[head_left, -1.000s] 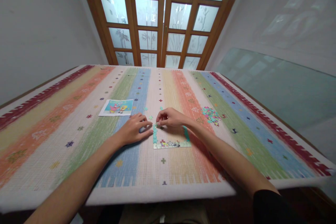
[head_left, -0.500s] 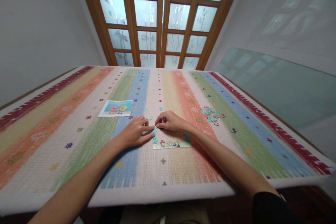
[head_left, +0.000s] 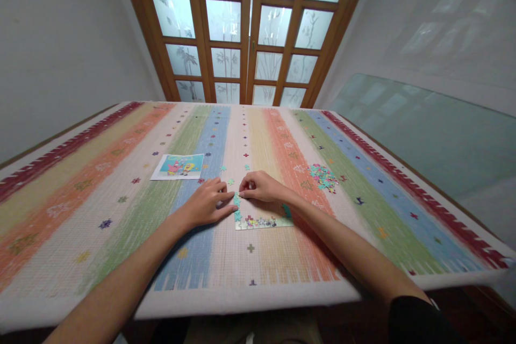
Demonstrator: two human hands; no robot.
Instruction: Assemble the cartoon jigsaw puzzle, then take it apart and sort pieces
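Partly built jigsaw frame of small cardboard pcs, teal sides and multicoloured bottom row (head_left: pixel 264 223), lies nr the front edge of the table, flat on the striped woven-look tablecloth (head_left: pixel 252 266) w/ green, blue, cream, yellow & orange bands. Bottom row faces the person; L side column runs up from its corner, a short teal bit stands at the R end, partly behind the R forearm.

L hand (head_left: pixel 207 201): loosely spread, thumb & index apart, tips at the outer edge of the L column — nothing seen in its grasp. R hand (head_left: pixel 260 185): fingers bent in, thumb & index tips together at the top of that column; can't tell if a pc is pinched btwn them.

Just beyond the hands, a few loose teal jigsaw pcs (head_left: pixel 231 181), set apart. To the R, past the R wrist, a heaped pile of mixed teal, pink & yellow pcs (head_left: pixel 323 178). To the L, beyond the L hand — a white-bordered paper print (head_left: pixel 181 166), pink & yellow cartoon figures on teal.
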